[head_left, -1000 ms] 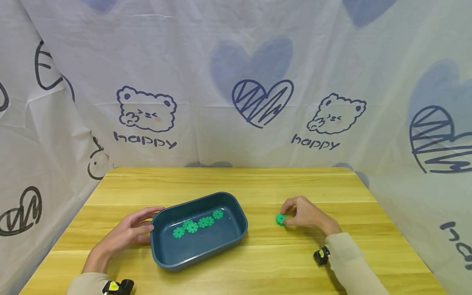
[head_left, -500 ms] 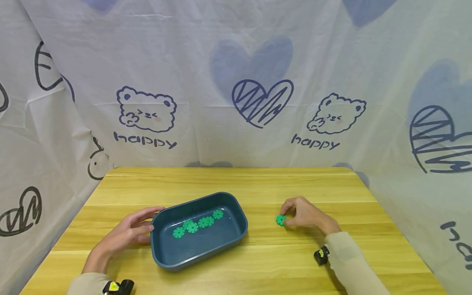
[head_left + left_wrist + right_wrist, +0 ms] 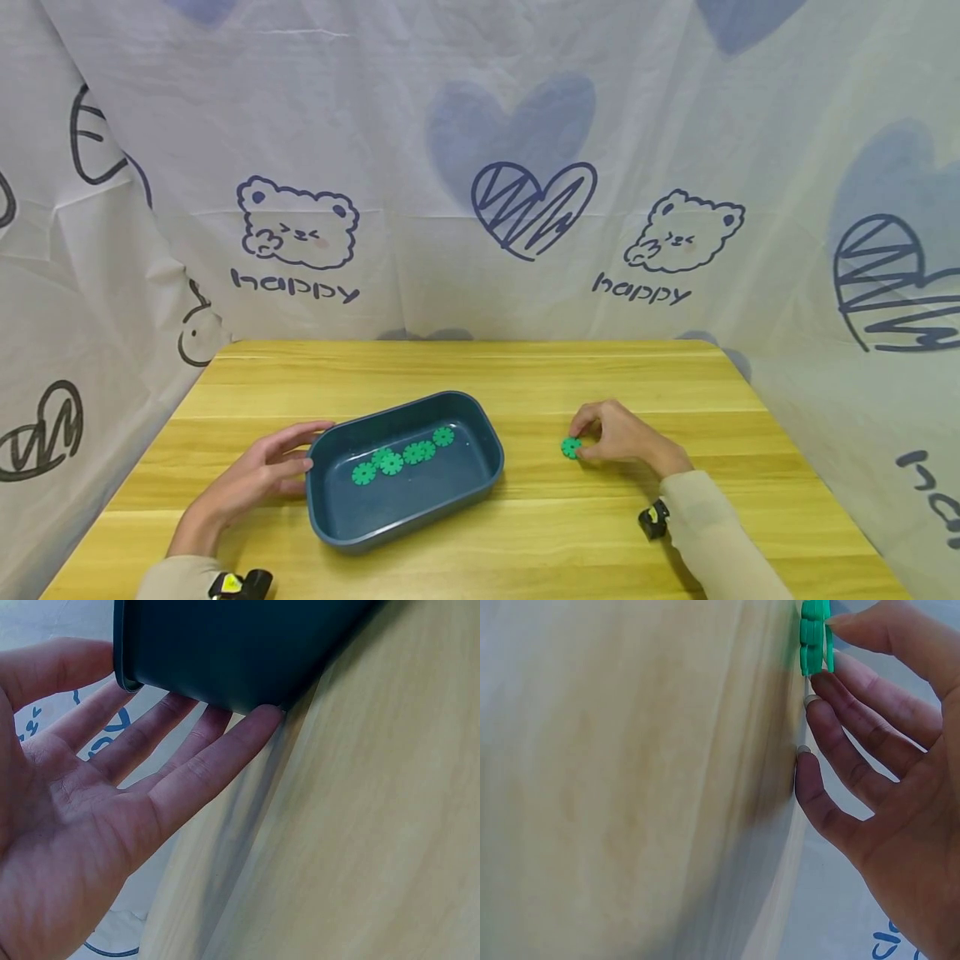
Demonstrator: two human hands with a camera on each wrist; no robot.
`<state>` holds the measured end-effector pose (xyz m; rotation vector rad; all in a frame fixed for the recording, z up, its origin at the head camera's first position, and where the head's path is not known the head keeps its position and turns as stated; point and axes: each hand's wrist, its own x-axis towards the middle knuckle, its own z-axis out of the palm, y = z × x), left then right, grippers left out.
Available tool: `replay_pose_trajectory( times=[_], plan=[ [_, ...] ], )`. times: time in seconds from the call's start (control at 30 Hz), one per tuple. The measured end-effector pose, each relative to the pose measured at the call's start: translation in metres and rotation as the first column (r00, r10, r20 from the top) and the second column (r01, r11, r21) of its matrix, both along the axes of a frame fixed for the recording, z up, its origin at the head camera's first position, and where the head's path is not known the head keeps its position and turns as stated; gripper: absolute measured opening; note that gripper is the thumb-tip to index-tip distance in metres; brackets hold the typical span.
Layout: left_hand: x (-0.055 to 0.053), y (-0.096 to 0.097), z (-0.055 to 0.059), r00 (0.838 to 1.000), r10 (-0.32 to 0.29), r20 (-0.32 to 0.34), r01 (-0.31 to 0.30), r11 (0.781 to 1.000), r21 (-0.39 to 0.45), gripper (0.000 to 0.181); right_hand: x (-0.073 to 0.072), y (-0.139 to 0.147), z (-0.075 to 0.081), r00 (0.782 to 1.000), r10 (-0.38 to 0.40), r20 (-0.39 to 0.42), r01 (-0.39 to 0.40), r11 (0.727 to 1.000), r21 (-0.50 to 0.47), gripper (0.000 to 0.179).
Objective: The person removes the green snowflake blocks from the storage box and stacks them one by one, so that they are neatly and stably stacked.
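In the head view, my left hand point(image 3: 243, 479) rests against the left end of a dark blue rectangular box point(image 3: 405, 521). The left wrist view has its long, spread fingers point(image 3: 214, 761) along the box's end wall, the thumb at the rim. To the box's right, my right hand point(image 3: 626, 437) pinches a small green notched disc point(image 3: 571, 447) between thumb and index finger, low over the table. Edge-on in the right wrist view, the green piece point(image 3: 810, 637) looks layered; the other fingers curve loosely below it. Several similar green discs point(image 3: 363, 473) lie inside the box.
All this is on a light wooden table point(image 3: 525, 550). Behind and beside it hangs a pale cloth point(image 3: 420, 283) printed with bears and hearts. Small black cameras sit at both wrists, and the box stands at a slant left of centre.
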<state>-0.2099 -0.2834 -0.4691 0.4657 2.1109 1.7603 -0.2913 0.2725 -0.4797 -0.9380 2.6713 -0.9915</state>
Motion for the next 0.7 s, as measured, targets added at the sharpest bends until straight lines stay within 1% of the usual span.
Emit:
replay_pose_trajectory(
  times=[0.17, 0.43, 0.7],
  plan=[
    [0.0008, 0.0001, 0.001, 1.0, -0.012, 0.001, 0.012, 1.0, 0.015, 0.058, 0.001, 0.0001, -0.0001, 1.0, -0.002, 0.001, 0.002, 1.0, -0.009, 0.015],
    [0.0018, 0.0004, 0.0014, 1.0, -0.026, -0.011, 0.026, 0.999, 0.035, 0.056, 0.0022, -0.0008, 0.0004, 1.0, -0.017, 0.016, 0.016, 1.0, 0.011, 0.015],
    [0.0016, 0.0024, 0.0031, 1.0, -0.002, 0.002, 0.002, 1.0, 0.012, 0.058, 0.0021, 0.0007, 0.0011, 1.0, -0.012, -0.004, 0.012, 1.0, 0.003, 0.015]
  ],
)
